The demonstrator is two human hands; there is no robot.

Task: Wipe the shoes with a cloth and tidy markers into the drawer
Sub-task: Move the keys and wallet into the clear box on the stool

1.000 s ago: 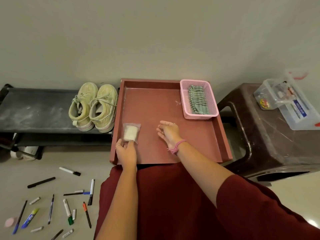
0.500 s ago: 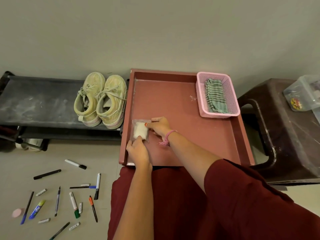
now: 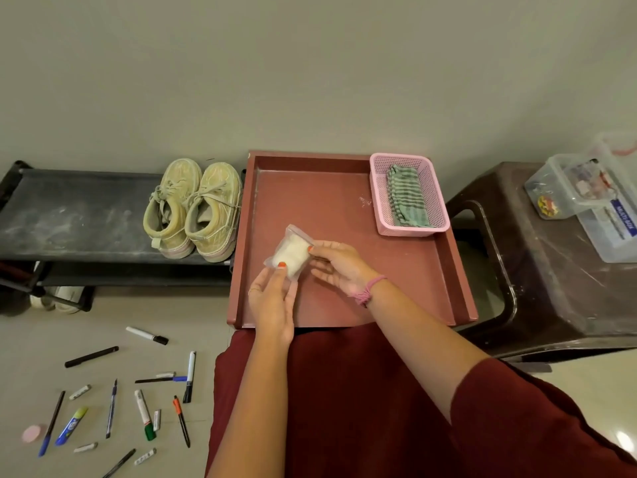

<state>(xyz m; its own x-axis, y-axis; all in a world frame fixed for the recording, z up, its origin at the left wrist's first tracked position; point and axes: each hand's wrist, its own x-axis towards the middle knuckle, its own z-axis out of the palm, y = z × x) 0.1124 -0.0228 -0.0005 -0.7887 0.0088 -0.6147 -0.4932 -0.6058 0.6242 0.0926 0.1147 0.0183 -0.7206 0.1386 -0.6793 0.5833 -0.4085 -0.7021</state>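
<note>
Both hands, left hand (image 3: 272, 298) and right hand (image 3: 339, 267), have lifted the clear pouch of white cloth (image 3: 291, 251) off the red drawer (image 3: 344, 208), each grip pinching it; shoes (image 3: 193, 208) wait at nine o'clock, markers (image 3: 144, 391) at seven.

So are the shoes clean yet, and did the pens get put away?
Nothing looks finished. The shoes sit on the black rack, untouched and still looking grubby. In hand: the left hand and right hand both hold a small clear packet with something white inside, over the red tray. The striped cloth is still in the pink basket. The markers are still scattered on the floor.
</note>
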